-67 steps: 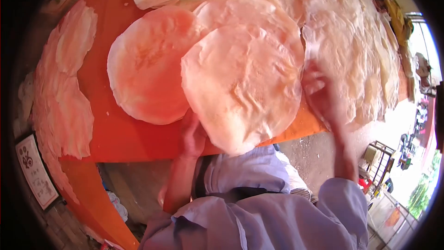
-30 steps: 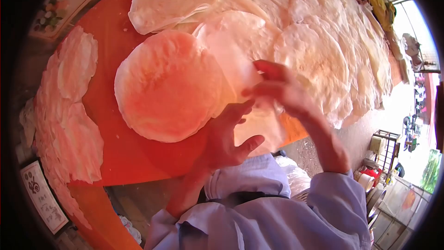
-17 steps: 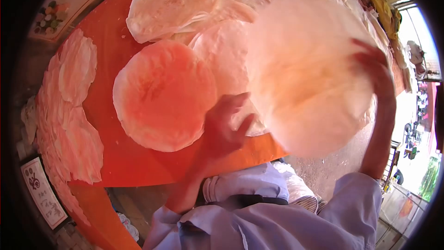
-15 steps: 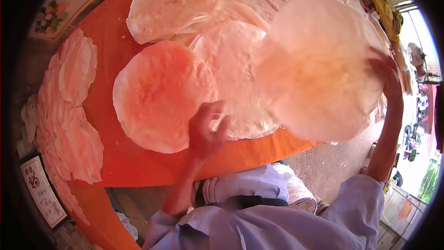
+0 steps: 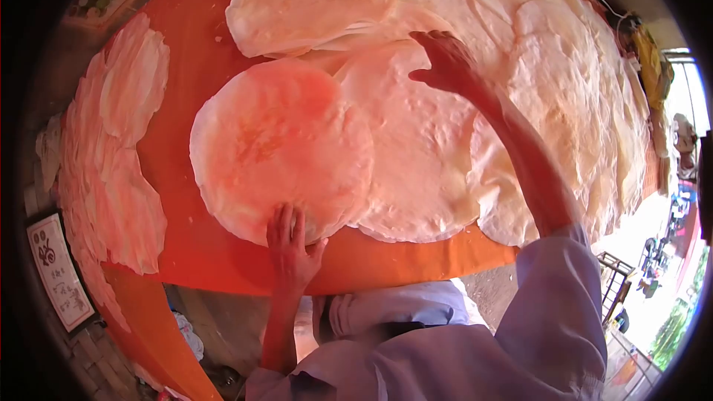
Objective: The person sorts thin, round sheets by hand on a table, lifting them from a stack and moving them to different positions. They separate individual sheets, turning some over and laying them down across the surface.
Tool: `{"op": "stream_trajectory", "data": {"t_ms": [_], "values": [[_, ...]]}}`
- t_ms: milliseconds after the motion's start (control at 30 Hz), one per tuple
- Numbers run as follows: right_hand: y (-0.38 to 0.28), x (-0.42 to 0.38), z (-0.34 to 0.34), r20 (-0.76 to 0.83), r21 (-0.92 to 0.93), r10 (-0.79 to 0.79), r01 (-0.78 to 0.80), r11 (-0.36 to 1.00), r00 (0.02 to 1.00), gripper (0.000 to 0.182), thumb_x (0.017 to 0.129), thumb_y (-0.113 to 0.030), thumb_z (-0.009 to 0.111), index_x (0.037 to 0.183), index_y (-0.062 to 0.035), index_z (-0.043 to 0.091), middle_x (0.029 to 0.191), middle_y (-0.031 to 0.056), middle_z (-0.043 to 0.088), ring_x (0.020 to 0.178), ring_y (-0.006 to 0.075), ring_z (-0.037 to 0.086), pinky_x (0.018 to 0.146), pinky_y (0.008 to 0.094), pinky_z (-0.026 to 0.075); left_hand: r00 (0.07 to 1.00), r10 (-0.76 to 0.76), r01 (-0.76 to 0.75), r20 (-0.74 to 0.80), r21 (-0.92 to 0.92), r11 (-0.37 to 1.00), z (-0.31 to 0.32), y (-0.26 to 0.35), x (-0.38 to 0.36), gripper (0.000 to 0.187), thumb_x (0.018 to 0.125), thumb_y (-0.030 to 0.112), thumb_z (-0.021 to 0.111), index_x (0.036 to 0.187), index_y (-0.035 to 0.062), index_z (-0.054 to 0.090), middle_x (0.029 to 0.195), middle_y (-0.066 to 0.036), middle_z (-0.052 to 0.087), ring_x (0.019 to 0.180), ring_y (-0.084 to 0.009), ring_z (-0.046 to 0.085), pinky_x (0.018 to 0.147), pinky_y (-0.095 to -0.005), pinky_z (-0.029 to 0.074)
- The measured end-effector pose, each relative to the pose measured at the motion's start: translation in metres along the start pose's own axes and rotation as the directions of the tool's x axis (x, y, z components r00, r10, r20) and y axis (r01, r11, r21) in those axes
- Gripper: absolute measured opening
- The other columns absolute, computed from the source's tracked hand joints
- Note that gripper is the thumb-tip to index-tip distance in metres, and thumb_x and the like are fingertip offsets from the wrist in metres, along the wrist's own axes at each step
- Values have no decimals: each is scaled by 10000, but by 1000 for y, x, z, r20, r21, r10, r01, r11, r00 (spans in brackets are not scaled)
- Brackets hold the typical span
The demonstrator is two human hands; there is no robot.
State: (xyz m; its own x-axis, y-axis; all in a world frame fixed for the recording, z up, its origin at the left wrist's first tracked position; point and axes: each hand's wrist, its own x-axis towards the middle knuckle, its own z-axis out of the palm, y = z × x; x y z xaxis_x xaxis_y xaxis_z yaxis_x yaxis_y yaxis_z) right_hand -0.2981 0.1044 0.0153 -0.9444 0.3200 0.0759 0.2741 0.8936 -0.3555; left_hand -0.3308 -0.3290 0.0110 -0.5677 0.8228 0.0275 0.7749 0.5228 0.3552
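A thin, round reddish flatbread (image 5: pixel 275 137) lies flat on the orange tabletop (image 5: pixel 245 271), a strip of which is bare along its near side. The left hand (image 5: pixel 293 251) is at the near edge of the reddish flatbread: its fingers lie extended over the rim, close to one another, and its thumb stands out to the side. Whether any finger reaches under that rim, I cannot tell.

Just right of the reddish flatbread, and meeting its edge, is a paler, wrinkled flatbread (image 5: pixel 416 171). The right hand (image 5: pixel 451 67) is beyond and to the right of the reddish flatbread, over the far part of the paler one, fingers stretched out and thumb held apart, with nothing visible in its grasp; contact with the surface below cannot be made out.

Directly beyond the reddish flatbread lies a small stack of rounds (image 5: pixel 316 0). Farther to its right, overlapping sheets (image 5: pixel 572 111) cover the table. Well to its left, past a bare orange stretch, runs a ragged-edged pile (image 5: pixel 119 156), and farther left and nearer the wearer is a framed sign (image 5: pixel 59 273).
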Motion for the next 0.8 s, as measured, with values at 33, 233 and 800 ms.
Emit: {"op": "stream_trajectory", "data": {"t_ms": [33,233,800], "values": [[5,15,9,113,15,48,-50,999,993,646,665,-273,775,1220,-37,541,1128,176,604,1086,346,541,934,412,430,1000,28,-28,-11,-1,1000,5,-4,-2,531,713,167,715,1186,-4,546,1286,-221,462,1193,-385,456,968,-530,384],[-1,49,-28,462,-61,119,-103,993,879,329,680,-284,742,831,-9,641,800,157,629,726,262,588,676,364,459,988,139,-145,-73,-79,986,13,-14,-13,206,773,67,639,953,-26,599,1153,-193,561,1124,-374,524,924,-479,441],[-70,-24,-250,-260,280,55,20,960,964,187,829,-95,693,991,-21,635,789,-4,581,780,71,547,715,228,470,989,132,-143,-70,-196,970,-14,-20,-23,178,756,79,669,892,5,581,1003,-156,572,974,-346,578,804,-435,492]]}}
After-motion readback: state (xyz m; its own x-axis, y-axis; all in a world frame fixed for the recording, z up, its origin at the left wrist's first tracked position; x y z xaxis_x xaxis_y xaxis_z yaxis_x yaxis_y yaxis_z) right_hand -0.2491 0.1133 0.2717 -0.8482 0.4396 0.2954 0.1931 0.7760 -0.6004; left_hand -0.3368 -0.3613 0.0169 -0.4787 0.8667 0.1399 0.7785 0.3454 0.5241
